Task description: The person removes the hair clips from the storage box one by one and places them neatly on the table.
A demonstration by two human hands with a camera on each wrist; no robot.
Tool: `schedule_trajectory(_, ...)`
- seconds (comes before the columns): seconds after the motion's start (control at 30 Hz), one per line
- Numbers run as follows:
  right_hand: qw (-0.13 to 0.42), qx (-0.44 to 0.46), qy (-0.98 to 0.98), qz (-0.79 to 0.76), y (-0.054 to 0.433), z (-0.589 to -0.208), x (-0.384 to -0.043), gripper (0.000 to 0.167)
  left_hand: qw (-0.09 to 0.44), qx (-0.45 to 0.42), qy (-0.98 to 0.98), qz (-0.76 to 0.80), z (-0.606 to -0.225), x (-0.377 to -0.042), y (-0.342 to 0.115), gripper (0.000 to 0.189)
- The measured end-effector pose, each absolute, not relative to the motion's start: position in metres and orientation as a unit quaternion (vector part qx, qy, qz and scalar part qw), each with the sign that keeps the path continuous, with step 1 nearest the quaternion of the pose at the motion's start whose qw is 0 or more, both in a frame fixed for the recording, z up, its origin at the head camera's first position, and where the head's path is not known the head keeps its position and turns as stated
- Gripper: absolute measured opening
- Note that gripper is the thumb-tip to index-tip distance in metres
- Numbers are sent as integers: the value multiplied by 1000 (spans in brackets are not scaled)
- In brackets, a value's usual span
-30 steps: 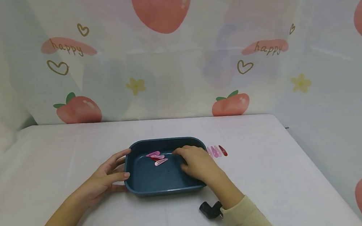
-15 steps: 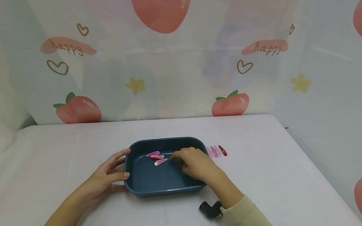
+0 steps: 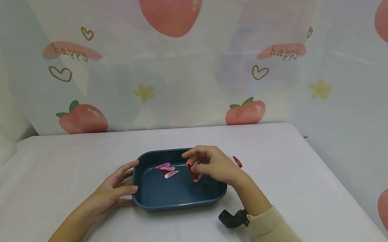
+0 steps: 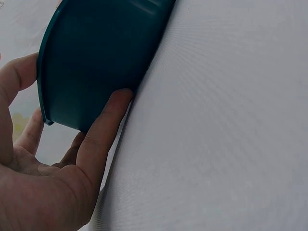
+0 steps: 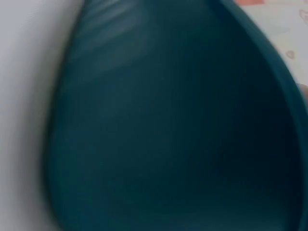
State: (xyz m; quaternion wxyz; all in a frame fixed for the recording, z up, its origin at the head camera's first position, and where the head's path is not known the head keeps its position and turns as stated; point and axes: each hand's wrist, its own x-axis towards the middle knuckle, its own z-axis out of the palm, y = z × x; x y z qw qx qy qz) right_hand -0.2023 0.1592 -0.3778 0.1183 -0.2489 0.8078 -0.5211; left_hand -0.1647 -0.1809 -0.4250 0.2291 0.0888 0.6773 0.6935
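Note:
My right hand (image 3: 213, 164) is over the right part of a dark blue tray (image 3: 174, 205), thumb and fingertips pinching a red snap hair clip (image 3: 190, 168). Just under the fingers shows a pink clip (image 3: 198, 179), partly covered by red. Several pink and red clips (image 3: 172, 174) lie in a small heap toward the tray's left side. The left hand (image 3: 114, 189) rests its fingertips against the tray's left end. In the left wrist view those fingers (image 4: 103, 132) touch the outside wall and rim. The right wrist view is blurred and filled by the tray wall (image 5: 168, 120).
Right of the tray, a red clip (image 3: 237, 162) lies on the white-covered table (image 3: 278, 191), with pink ones mostly hidden behind the right hand. A patterned cloth (image 3: 178, 99) stands behind the table. A black wrist mount (image 3: 232, 218) sits on the right sleeve.
The right hand has risen from the tray floor and drawn back slightly, now with a red hair clip between its fingertips. The left hand stays at the tray's left end.

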Motion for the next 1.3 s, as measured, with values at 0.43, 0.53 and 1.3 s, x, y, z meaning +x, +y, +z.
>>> schedule_trajectory(0.43, 134, -231, 758, -595, 175, -368, -205, 30, 233, 85, 675, 695, -427, -166, -182, 74)
schedule_trajectory(0.53, 131, -224, 749, -610, 179, -366, -205, 30, 233, 81, 674, 696, -428, -167, -182, 73)
schedule_trajectory(1.3, 111, -195, 731, -645, 198, -367, -214, 53, 235, 80, 674, 696, -428, -166, -182, 73)
